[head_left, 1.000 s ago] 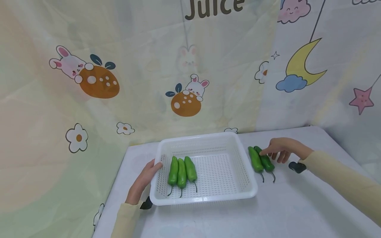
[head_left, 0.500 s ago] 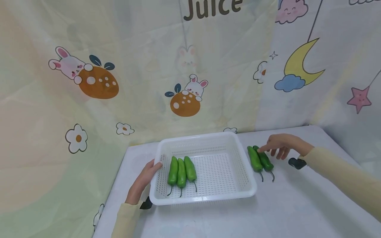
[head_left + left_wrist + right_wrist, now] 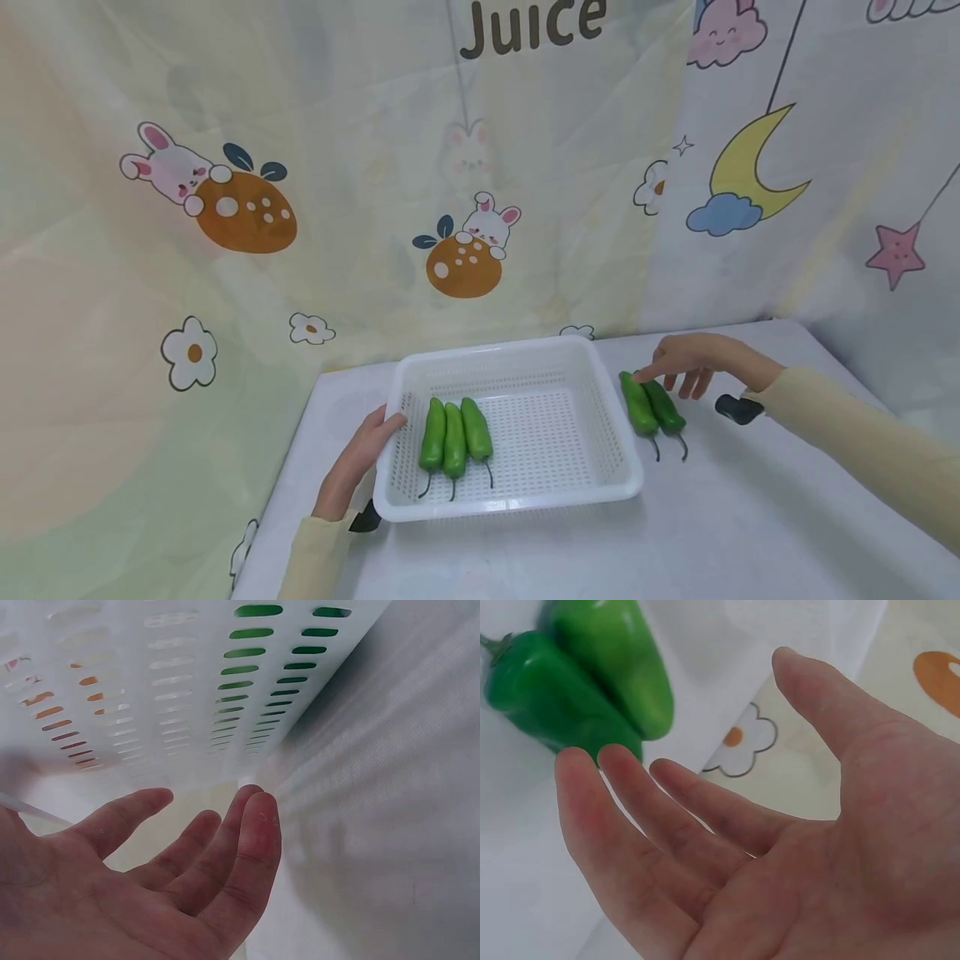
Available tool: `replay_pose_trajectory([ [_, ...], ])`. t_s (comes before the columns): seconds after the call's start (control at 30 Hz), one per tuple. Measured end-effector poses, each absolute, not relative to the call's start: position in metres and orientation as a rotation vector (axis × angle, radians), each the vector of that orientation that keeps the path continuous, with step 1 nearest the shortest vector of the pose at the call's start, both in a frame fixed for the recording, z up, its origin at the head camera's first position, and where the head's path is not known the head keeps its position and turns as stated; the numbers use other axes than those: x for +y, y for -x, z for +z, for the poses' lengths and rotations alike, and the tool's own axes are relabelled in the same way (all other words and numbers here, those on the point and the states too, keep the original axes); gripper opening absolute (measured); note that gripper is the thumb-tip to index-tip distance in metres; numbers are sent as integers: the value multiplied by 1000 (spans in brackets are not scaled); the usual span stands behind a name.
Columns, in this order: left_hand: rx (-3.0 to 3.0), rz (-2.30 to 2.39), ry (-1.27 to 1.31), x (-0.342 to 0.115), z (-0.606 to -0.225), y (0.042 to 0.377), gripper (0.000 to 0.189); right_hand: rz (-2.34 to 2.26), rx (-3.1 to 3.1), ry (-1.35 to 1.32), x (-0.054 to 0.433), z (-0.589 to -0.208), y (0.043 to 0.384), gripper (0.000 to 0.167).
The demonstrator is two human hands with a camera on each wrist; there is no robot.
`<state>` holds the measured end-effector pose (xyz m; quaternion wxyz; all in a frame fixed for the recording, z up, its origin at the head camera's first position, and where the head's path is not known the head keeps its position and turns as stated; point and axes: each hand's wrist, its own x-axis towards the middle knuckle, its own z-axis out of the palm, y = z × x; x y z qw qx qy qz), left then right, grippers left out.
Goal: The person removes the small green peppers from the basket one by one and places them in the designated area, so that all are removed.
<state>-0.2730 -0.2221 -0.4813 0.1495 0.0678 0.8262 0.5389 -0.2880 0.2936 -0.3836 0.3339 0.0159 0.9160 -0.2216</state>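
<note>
A white plastic basket (image 3: 525,504) with slotted walls stands on the table. My left hand (image 3: 362,454) holds its left rim, thumb over the edge and fingers outside; in the left wrist view the fingers (image 3: 259,847) curve below the slotted wall (image 3: 172,690). Three green peppers (image 3: 454,442) lie side by side in the basket's left half, stems toward me. Right of the basket lie two more green peppers, a lighter one (image 3: 638,406) and a darker one (image 3: 666,408). My right hand (image 3: 693,360) hovers over their far ends, thumb spread from the loosely bent fingers, holding nothing.
The table (image 3: 735,517) has a white cover. Behind it hangs a pale printed curtain (image 3: 360,208) with rabbits, flowers and a moon, meeting the table's back edge. A black strap piece (image 3: 738,409) sits at the right wrist.
My right hand has shifted left and slightly away from me, across the darker pepper toward the lighter one's tip. The left hand, basket and peppers stay in place; the view has tilted slightly.
</note>
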Motion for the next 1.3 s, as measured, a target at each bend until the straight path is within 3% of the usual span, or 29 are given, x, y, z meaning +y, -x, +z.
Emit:
replay_pose_trajectory([
  [0.4,2351,1595,-170,-223,-484,270,51,-518,2415,54,267,-359,293,78],
  [0.63,2335,1599,-162,-223,-483,270,52,-495,2435,140,250,-346,294,58],
  [0.97,2341,1589,-172,-221,-483,271,51,-523,2471,219,228,-330,288,71],
  [1.3,2350,1583,-174,-221,-483,271,52,-551,2451,241,206,-333,289,62],
])
